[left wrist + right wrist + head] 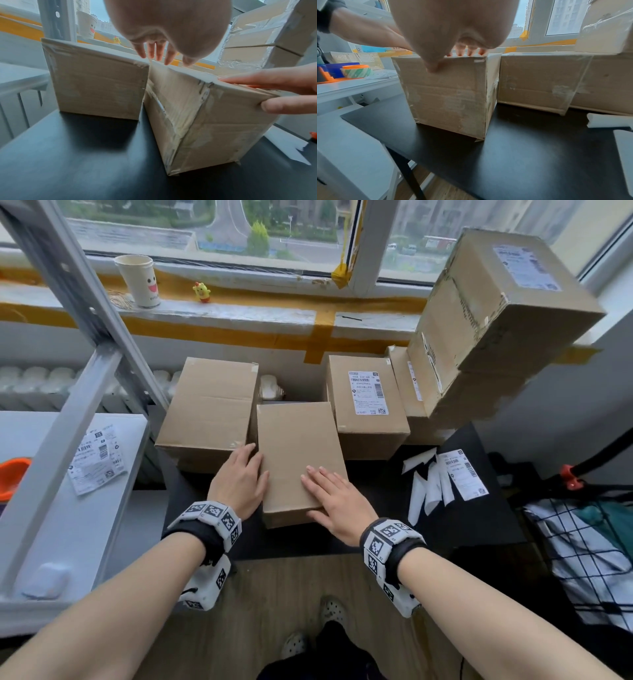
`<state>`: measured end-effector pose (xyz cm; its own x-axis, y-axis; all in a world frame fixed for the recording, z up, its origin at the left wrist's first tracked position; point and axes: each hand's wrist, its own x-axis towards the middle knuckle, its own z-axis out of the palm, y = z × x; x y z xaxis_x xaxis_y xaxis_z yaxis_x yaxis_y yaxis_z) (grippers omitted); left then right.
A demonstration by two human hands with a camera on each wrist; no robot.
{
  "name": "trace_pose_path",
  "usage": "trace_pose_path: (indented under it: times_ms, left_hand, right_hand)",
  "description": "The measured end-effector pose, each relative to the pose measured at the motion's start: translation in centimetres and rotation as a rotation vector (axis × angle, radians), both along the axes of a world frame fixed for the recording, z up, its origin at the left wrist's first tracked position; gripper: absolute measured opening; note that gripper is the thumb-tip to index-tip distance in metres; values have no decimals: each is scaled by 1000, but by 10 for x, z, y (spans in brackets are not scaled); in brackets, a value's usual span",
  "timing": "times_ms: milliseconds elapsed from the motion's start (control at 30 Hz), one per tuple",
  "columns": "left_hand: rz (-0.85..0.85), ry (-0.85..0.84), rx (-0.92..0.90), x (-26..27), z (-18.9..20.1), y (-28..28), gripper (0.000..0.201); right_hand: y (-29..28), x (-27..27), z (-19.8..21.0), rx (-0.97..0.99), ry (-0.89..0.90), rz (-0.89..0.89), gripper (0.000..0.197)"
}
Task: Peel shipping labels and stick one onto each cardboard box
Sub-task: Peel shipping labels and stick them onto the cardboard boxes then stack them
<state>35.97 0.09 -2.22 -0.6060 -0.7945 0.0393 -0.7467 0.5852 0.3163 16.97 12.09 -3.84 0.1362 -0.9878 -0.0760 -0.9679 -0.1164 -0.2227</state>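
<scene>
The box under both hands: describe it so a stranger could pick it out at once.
On the black table below the window, three boxes sit side by side. The middle box stands nearest the front edge; unlike the labelled box, its top is bare.

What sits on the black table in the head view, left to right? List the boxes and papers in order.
Unlabelled box → plain box under both hands → labelled box → peeled backing strips → loose shipping label.
</scene>
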Motion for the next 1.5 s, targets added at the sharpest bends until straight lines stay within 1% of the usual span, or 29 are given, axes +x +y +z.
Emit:
trace_pose_path:
  times_ms: [33,100,167,200,233,267,300,333,367,400,533,633,767,900,1067,1167,1300,1333,1400,1467,1500]
  left_hand:
    - [19,25,28,-1,-1,7,57]
    - [95,74,171,-5,0,20,61]
    - [207,139,380,-8,-2,26,76]
    - [259,178,484,-9,-2,27,80]
    - [295,222,561,-10,-3,28,80]
    - [321,265,628,-10,-4,30,77]
    - [336,313,689,-10,-5,32,71]
    - [344,361,740,-9,-5,34,66]
    - [356,396,779,-8,-5,35,65]
    - [370,416,810,-6,-4,37,67]
    - [425,454,984,8,1,44,84]
    - [411,400,1076,16,7,51,92]
    - [364,364,1135,8,10,62,90]
    - [307,396,1153,-20,12,68,91]
    - [261,418,1062,-50,17,68,85]
    - [275,439,1029,-60,15,64,84]
    - [287,443,981,-66,10,62,85]
    - [274,416,933,-67,8,62,85]
    - [213,272,734,-71,9,64,82]
    - [107,123,504,-78,14,69,71]
    - [48,70,423,-83,18,72,65]
  right_hand:
    - [7,3,1,-37,9,-2,61]
    - [15,6,6,-112,-16,-67,61]
    - [18,4,13,-127,-130,-269,58]
    - [18,2,17,-100,-220,-408,60]
    - [17,-1,19,-47,-347,-551,63]
    - [14,-3,20,20,-513,-676,66]
    - [12,-4,21,84,-683,-768,68]
    - [11,-4,20,128,-822,-820,69]
    - [11,-4,19,153,-903,-846,69]
    - [12,-4,19,167,-934,-851,69]
    - [28,-3,24,235,-947,-764,67]
    - [48,-6,23,295,-1006,-742,69]
    - [71,-17,23,324,-1111,-799,74]
    - [82,-34,27,276,-1113,-860,79]
    - [70,-54,18,226,-1041,-940,87]
    - [60,-62,14,212,-1016,-940,89]
    - [53,-68,18,197,-975,-907,85]
    - [53,-68,18,194,-963,-900,83]
    - [56,-68,21,184,-917,-875,77]
    - [61,-67,27,182,-823,-836,69]
    - [64,-67,30,184,-760,-812,65]
